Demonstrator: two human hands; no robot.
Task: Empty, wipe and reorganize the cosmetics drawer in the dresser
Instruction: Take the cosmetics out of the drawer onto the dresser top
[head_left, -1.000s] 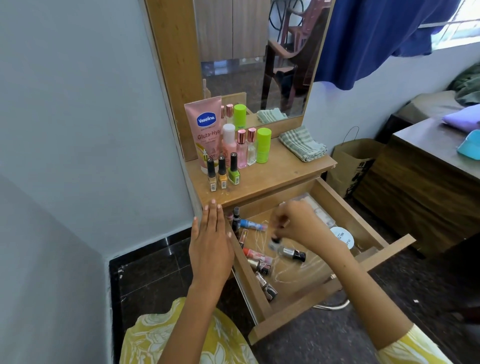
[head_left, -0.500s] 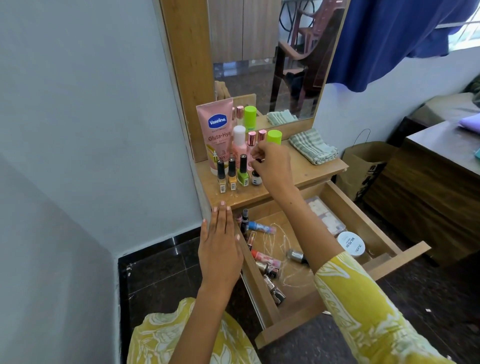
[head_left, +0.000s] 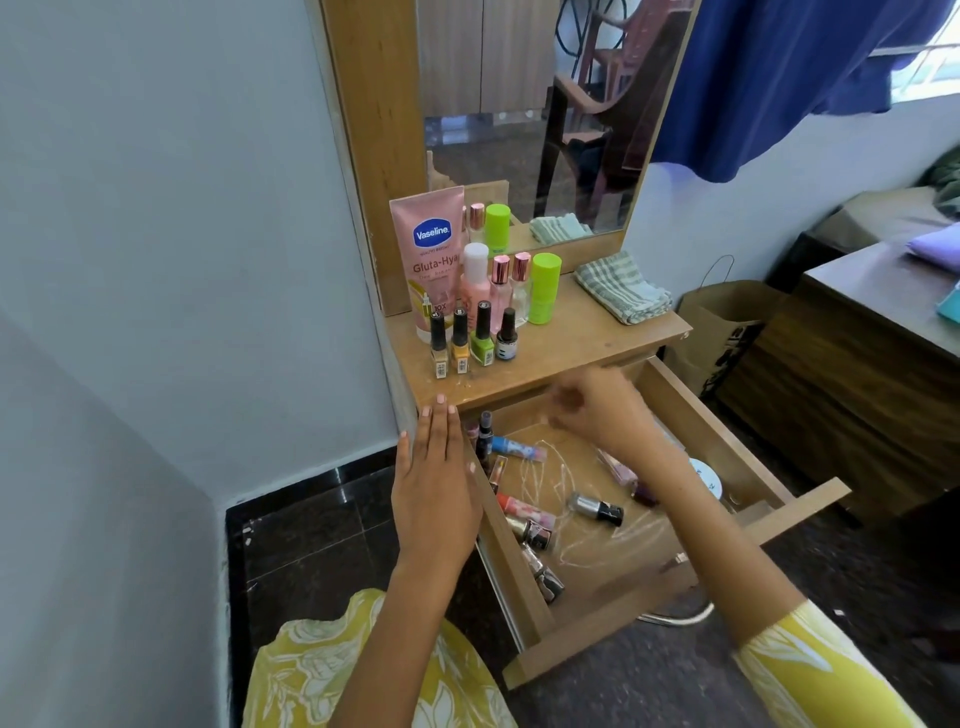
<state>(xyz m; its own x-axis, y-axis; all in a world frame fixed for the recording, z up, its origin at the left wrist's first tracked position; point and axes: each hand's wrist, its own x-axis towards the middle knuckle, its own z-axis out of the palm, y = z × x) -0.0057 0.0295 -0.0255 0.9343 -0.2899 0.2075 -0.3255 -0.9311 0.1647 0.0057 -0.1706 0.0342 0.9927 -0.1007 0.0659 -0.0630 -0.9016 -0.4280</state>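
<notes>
Fingers (head_left: 439, 431) of the left hand (head_left: 434, 488) lie straight and pressed together, flat against the left side wall of the open drawer (head_left: 511, 561), while the right hand (head_left: 597, 410), blurred, hovers over the drawer's back part with fingers loosely curled; whether it holds anything I cannot tell. Inside the drawer lie a silver bottle with a black cap (head_left: 597, 507), a blue tube (head_left: 517, 448) and several lipsticks. On the dresser's table (head_left: 587, 332) stand a Vaseline tube (head_left: 428, 249), four nail polish bottles (head_left: 470, 340) and a folded cloth (head_left: 621, 286).
</notes>
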